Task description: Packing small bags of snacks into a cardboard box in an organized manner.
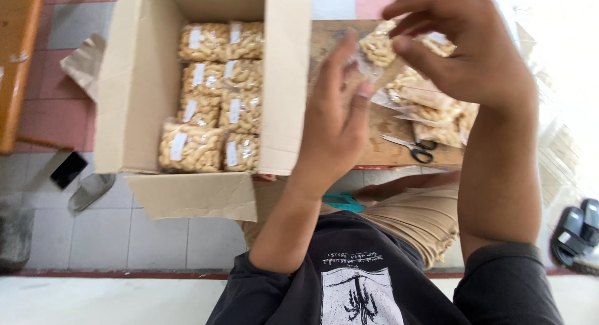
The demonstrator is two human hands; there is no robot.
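The left hand (334, 122) is raised with fingers nearly straight and loosely spread, its fingertips touching a small clear bag (373, 53) of pale snacks. The right hand (465, 47) pinches the bag's top edge between thumb and forefinger, though how firmly is hard to tell through the glare. The bag hangs above the wooden tabletop (387, 151), where scissors (412, 147) lie beside a heap of filled bags (433, 109). To the left, an open cardboard box (140, 81) holds rows of packed bags (215, 97), each with a white label.
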